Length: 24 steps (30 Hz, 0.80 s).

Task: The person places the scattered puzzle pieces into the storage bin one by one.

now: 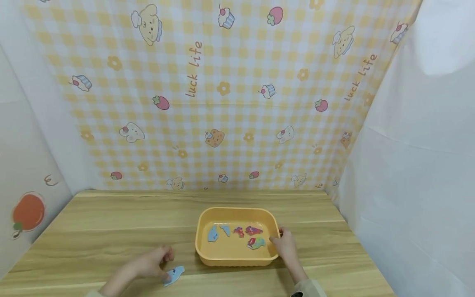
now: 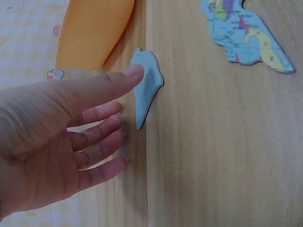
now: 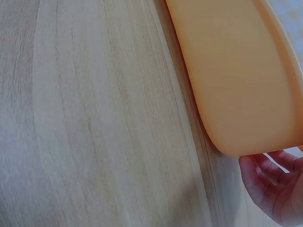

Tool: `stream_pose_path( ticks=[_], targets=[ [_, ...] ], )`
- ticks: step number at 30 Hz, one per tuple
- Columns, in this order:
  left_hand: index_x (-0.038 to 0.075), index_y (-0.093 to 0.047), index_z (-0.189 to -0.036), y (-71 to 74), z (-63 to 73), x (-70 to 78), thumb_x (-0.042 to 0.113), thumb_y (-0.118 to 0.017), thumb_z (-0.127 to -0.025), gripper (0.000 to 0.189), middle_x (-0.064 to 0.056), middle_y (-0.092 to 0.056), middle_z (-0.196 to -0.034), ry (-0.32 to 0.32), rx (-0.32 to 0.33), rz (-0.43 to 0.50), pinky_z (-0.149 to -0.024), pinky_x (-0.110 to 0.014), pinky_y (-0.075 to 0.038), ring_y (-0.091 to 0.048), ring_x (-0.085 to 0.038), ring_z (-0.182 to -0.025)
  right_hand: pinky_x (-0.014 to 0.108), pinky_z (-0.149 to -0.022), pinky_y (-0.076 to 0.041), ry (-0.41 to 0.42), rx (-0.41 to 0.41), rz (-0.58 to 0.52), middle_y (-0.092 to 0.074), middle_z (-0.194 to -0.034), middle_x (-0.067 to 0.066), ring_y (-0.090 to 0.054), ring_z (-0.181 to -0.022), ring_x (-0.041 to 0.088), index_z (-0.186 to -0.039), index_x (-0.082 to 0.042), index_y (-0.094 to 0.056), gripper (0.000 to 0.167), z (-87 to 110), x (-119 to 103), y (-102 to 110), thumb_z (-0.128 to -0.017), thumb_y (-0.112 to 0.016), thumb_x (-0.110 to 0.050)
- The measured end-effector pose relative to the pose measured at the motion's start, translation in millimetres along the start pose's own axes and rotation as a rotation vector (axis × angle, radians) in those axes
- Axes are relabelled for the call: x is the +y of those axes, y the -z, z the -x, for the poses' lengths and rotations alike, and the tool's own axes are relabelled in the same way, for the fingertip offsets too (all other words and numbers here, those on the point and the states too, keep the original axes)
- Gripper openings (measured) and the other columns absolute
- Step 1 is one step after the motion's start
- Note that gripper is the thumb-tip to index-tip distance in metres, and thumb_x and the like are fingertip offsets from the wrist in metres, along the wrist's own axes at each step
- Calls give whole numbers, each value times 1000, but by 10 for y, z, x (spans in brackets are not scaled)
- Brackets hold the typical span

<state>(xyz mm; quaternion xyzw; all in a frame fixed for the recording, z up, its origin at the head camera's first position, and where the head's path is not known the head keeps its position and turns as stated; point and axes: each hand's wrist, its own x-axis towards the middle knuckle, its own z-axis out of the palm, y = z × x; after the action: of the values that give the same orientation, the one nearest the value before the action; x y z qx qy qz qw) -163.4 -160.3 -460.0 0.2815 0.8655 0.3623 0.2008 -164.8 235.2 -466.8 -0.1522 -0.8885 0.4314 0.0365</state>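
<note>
A light blue, irregular flat piece (image 1: 174, 275) lies on the table, left of the yellow plastic basin (image 1: 237, 261). My left hand (image 1: 150, 262) is over it. In the left wrist view the thumb of my left hand (image 2: 71, 127) overlaps the blue piece (image 2: 148, 78), its fingers apart and loosely extended; whether the thumb presses it is unclear. My right hand (image 1: 286, 247) grips the basin's right end, thumb over the rim. The right wrist view shows the right hand's fingers (image 3: 272, 184) at the basin's end wall (image 3: 236, 109).
Inside the basin lie blue pieces (image 1: 213, 234), red pieces (image 1: 254, 230) and a green-red piece (image 1: 256, 243). A larger map-printed piece (image 2: 251, 38) is on the wooden table (image 1: 130, 222) in the left wrist view. A checked cloth (image 1: 208, 165) hangs behind.
</note>
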Motion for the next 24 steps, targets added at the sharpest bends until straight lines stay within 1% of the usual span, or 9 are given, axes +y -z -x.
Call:
stream_pose_path(
  ticks=[2, 6, 9, 14, 18, 19, 20, 24],
  targets=[
    [2, -50, -94, -21, 1, 11, 10, -76, -65, 39, -6, -47, -88, 15, 3, 13, -65, -18, -37, -42, -13, -79, 33, -62, -52, -2, -2, 1, -58, -88, 21, -58, -73, 23, -109, 15, -50, 38, -1, -3, 5, -78, -61, -5],
    [4, -49, -90, -50, 10, 37, 5, -75, -63, 38, -5, -45, -85, 24, 11, -4, -63, -18, -35, -40, -10, -76, 32, -63, -52, -13, -1, 2, -58, -89, 20, -58, -74, 22, -109, 13, -51, 38, -9, 5, 6, -78, -61, -6],
    [4, -50, -89, -53, 12, 37, 4, -74, -64, 35, -4, -45, -84, 17, 7, -14, -61, -18, -36, -40, -9, -74, 33, -63, -52, -9, -1, 1, -58, -89, 21, -57, -74, 23, -109, 14, -51, 38, -8, 6, 5, -78, -61, -6],
    [3, -51, -88, -51, -4, 38, 1, -73, -66, 32, -4, -46, -82, 23, -9, 11, -61, -18, -38, -42, -9, -73, 33, -62, -52, -6, -1, -1, -58, -89, 21, -58, -73, 23, -109, 14, -51, 38, 9, -16, 20, -78, -61, -6],
    [2, -52, -88, -47, -16, 52, -2, -72, -67, 29, -5, -48, -82, 30, -24, 37, -61, -18, -39, -43, -10, -73, 33, -61, -53, -11, 9, -31, -58, -89, 22, -58, -72, 24, -109, 14, -51, 39, 6, -14, 20, -77, -61, -5],
    [1, -52, -88, -48, -17, 57, -2, -72, -67, 29, -5, -48, -81, 31, -26, 39, -61, -18, -39, -43, -10, -73, 32, -61, -53, -12, 11, -40, -58, -88, 22, -58, -72, 24, -109, 14, -51, 38, 6, -11, 16, -77, -61, -4],
    [2, -52, -88, -51, -14, 61, 0, -72, -68, 29, -5, -48, -81, 34, -26, 34, -61, -18, -39, -43, -10, -72, 31, -59, -53, 4, 14, -34, -58, -86, 21, -58, -69, 22, -108, 15, -51, 38, 5, 0, 12, -78, -61, -5],
    [5, -50, -86, -82, -6, 81, 7, -76, -66, 33, -3, -47, -79, 36, -17, -18, -58, -18, -35, -41, -8, -70, 30, -57, -52, 19, 14, -45, -57, -84, 20, -57, -67, 21, -107, 15, -51, 37, 12, 14, -4, -77, -61, -5]
  ],
)
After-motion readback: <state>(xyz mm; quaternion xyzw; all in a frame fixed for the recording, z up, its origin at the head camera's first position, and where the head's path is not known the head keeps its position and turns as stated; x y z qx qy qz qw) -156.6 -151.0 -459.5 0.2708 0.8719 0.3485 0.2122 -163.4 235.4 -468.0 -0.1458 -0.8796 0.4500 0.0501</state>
